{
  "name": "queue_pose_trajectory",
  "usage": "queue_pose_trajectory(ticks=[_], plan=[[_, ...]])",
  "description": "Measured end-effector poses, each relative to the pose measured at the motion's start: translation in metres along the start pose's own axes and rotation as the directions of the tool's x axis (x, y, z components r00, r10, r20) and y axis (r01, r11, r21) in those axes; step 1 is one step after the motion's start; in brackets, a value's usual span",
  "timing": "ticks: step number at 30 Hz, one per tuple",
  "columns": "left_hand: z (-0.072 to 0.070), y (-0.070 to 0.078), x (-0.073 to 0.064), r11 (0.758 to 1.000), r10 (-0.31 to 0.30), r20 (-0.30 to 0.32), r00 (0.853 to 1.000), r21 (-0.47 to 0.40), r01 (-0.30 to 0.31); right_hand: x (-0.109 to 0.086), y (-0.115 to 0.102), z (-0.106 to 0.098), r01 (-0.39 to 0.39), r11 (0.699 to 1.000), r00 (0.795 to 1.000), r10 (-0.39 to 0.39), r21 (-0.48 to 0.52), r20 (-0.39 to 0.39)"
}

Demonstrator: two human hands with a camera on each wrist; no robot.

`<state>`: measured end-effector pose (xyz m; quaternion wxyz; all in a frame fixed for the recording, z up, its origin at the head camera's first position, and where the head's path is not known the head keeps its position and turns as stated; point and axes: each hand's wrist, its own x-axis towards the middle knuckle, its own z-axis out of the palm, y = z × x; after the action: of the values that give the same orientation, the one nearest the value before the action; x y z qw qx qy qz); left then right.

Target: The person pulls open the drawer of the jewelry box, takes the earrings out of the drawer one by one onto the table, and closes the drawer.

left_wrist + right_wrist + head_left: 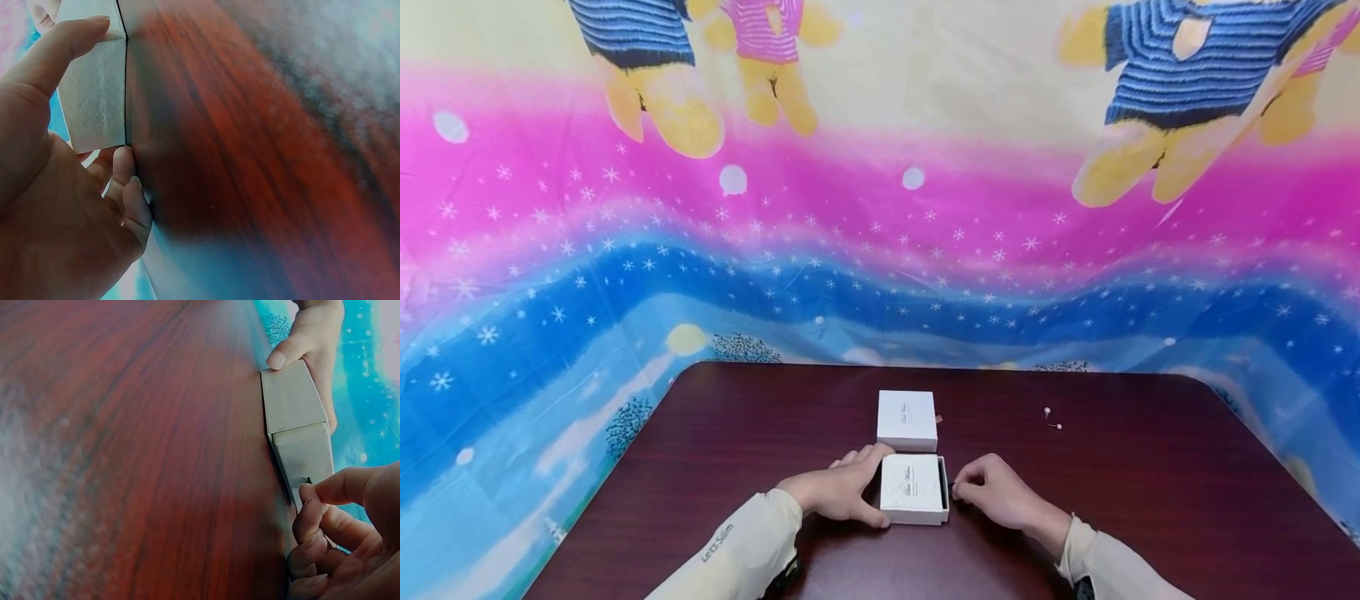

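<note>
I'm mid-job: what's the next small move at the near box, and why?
Probably ease the drawer a little further right: it sticks only slightly out of the white sleeve, the right hand pinches its dark pull tab, and the left hand holds the sleeve's opposite end.

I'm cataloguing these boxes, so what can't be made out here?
Contents of the near box: head view, hidden by its cover.
Fine print on the far box: head view, too small.
End of the dark tab: right wrist view, covered by the right hand.
Pale-headed items: head view, too small to identify.
</note>
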<state>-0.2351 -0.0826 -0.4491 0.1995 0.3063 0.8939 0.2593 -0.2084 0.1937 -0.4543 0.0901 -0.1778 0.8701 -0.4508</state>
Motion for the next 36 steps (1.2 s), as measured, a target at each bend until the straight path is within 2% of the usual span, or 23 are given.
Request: queue_pose_trajectory(ticks=[13, 36], plan=[[-0.0014, 0.0005, 0.0, 1.0, 0.001, 0.0, 1.0, 0.008, -0.001, 0.0009, 0.0033, -0.0004, 0.011, 1.0, 0.999, -0.012, -0.022, -0.03], [-0.0007, -0.0004, 0.0008, 1.0, -0.001, 0.007, 1.0, 0.018, 0.001, -0.0001, 0.0076, -0.0035, 0.006, 1.0, 1.0, -0.007, -0.03, -0.024]])
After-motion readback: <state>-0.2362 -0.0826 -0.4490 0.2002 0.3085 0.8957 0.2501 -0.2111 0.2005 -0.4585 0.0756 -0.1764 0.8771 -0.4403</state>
